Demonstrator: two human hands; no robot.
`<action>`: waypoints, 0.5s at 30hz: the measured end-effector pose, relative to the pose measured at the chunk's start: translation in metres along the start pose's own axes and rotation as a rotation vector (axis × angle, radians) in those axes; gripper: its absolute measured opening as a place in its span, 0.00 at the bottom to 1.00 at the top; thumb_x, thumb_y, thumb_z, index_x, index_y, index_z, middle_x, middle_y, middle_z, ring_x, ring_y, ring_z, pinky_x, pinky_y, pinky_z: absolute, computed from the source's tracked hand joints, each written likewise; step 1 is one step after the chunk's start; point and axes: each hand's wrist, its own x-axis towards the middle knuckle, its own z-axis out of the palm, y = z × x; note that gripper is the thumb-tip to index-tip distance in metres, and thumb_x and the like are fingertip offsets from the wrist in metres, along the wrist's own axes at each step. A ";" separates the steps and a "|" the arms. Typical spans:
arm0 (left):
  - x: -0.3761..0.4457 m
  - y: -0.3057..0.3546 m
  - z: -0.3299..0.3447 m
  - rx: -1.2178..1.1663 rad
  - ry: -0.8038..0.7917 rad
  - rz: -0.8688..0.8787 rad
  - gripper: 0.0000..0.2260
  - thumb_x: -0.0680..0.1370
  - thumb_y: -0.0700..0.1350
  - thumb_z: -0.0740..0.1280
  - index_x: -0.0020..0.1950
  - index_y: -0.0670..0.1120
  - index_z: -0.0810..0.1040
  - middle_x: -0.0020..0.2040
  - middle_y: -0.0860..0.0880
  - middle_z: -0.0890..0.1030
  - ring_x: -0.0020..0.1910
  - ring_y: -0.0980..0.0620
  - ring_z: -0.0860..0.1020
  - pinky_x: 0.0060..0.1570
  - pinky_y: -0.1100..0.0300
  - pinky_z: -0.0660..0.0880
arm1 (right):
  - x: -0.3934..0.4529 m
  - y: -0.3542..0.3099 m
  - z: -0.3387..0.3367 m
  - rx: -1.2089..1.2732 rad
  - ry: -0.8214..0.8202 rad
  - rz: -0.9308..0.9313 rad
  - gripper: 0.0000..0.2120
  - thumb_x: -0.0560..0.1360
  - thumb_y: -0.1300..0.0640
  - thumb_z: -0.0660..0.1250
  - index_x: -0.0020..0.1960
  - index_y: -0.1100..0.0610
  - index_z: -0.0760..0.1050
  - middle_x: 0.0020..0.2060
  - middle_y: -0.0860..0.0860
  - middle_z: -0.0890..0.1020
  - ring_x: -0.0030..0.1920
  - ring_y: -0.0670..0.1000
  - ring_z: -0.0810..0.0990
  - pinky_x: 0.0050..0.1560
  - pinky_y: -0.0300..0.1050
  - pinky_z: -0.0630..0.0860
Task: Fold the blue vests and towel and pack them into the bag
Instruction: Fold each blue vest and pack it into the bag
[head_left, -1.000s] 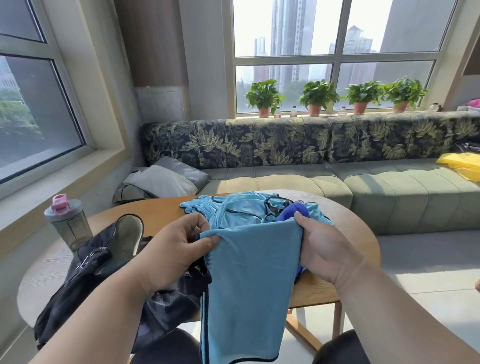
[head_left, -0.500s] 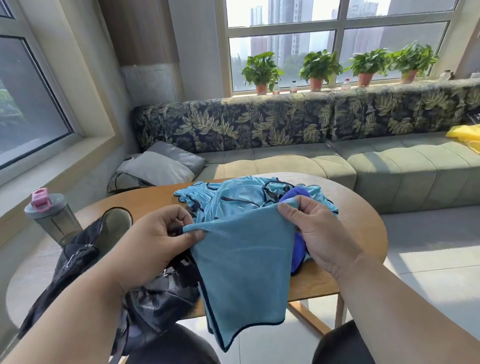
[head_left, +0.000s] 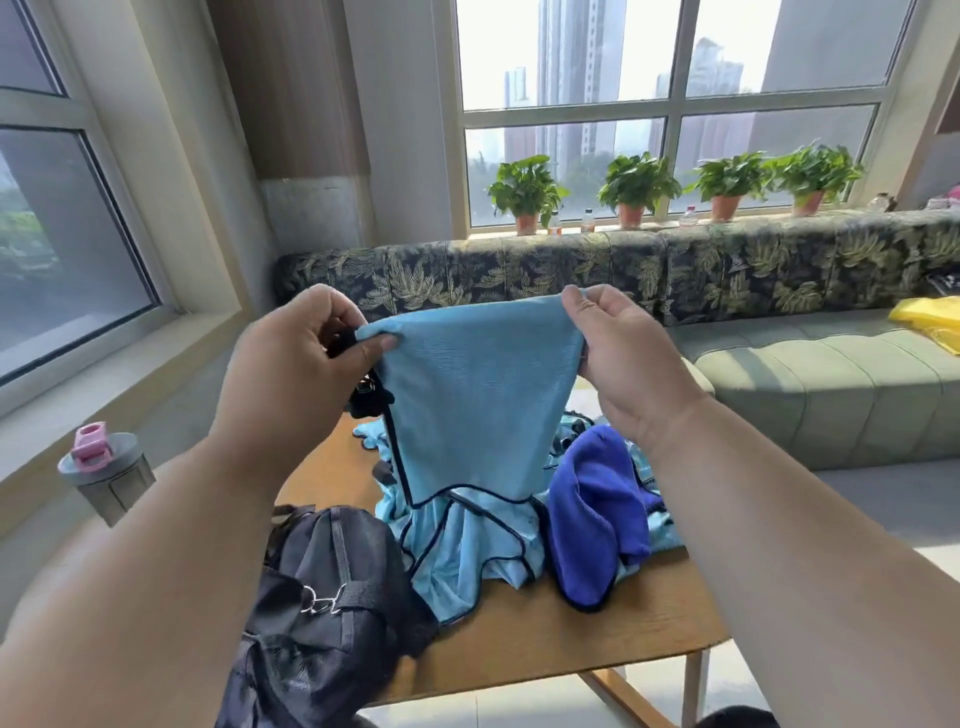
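Both hands were up in the air over the counter (head_left: 545, 644), holding a light blue vest (head_left: 475, 410) by its top edge. The left hand (head_left: 296, 374) pinched the left corner between thumb and fingers. The right hand (head_left: 621, 358) pinched the right corner the same way. The hands were apart, with the cloth stretched between them.

The vest was thin and a bit shiny, with fine lines in the cloth. It had a dark trim along its edges. It hung down from the hands, and its lower part lay bunched in folds on the counter. More light blue cloth lay behind it, but I could not tell how many vests were there.

A dark blue towel (head_left: 597, 514) lay in a soft heap just to the right of the vest, touching it. A black bag (head_left: 322, 613) sat at the left front of the counter, touching the bottom of the vest.

The counter was a wooden one with a rounded edge. A grey bottle (head_left: 106, 478) with a pink lid stood at its left side. Behind it was a long green sofa (head_left: 831, 384) with a leafy back. Something yellow (head_left: 930, 325) lay on the sofa at the far right. Four green plants (head_left: 636, 184) in pots stood on the sill of a big window, with tall buildings outside.
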 end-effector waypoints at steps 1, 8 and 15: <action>-0.007 0.002 -0.002 0.019 0.022 0.019 0.10 0.76 0.53 0.77 0.45 0.54 0.77 0.37 0.55 0.83 0.35 0.52 0.83 0.37 0.50 0.82 | -0.003 0.000 -0.002 0.000 0.002 -0.017 0.14 0.74 0.37 0.70 0.42 0.46 0.78 0.42 0.53 0.78 0.45 0.53 0.75 0.55 0.58 0.74; -0.147 -0.053 0.031 0.216 -0.271 0.139 0.14 0.70 0.49 0.82 0.43 0.54 0.77 0.43 0.61 0.77 0.43 0.54 0.75 0.43 0.55 0.74 | -0.109 0.105 -0.038 -0.318 -0.029 0.271 0.14 0.84 0.43 0.64 0.49 0.53 0.79 0.42 0.58 0.79 0.43 0.51 0.75 0.49 0.51 0.71; -0.238 -0.071 0.045 0.180 -0.590 0.071 0.16 0.71 0.52 0.79 0.40 0.58 0.71 0.49 0.68 0.81 0.53 0.63 0.77 0.55 0.59 0.76 | -0.179 0.153 -0.065 -0.485 -0.048 0.484 0.16 0.85 0.47 0.63 0.48 0.59 0.77 0.35 0.51 0.73 0.37 0.48 0.70 0.41 0.48 0.67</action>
